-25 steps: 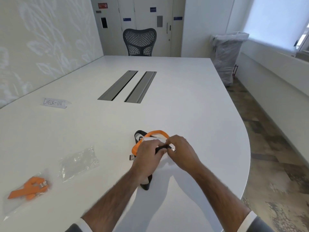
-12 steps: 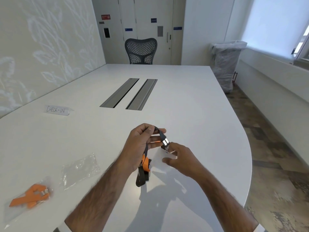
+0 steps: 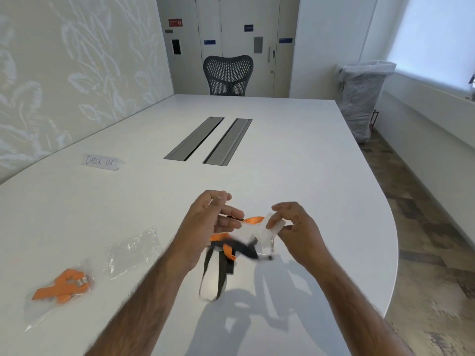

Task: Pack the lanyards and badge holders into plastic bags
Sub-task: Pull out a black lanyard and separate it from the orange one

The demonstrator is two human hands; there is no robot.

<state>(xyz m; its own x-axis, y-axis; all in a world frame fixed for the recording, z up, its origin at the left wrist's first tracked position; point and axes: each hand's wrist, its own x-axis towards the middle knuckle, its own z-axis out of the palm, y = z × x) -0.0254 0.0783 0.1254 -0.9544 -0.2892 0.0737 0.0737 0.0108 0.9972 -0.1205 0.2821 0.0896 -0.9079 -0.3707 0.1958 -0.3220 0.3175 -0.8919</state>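
Left hand pinches black lanyard, right hand pinches badge holder, both lifted over bench near edge. Risk: orange lanyard looks tangled in and could snag or drag. Empty bag lies left.

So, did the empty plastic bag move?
No. The empty bag still lies on the table, just right of the bag with the orange lanyard, as before.

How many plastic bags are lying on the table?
2. The filled bag, holding an orange lanyard, lies near left; the empty bag lies beside it. Others may be hidden.
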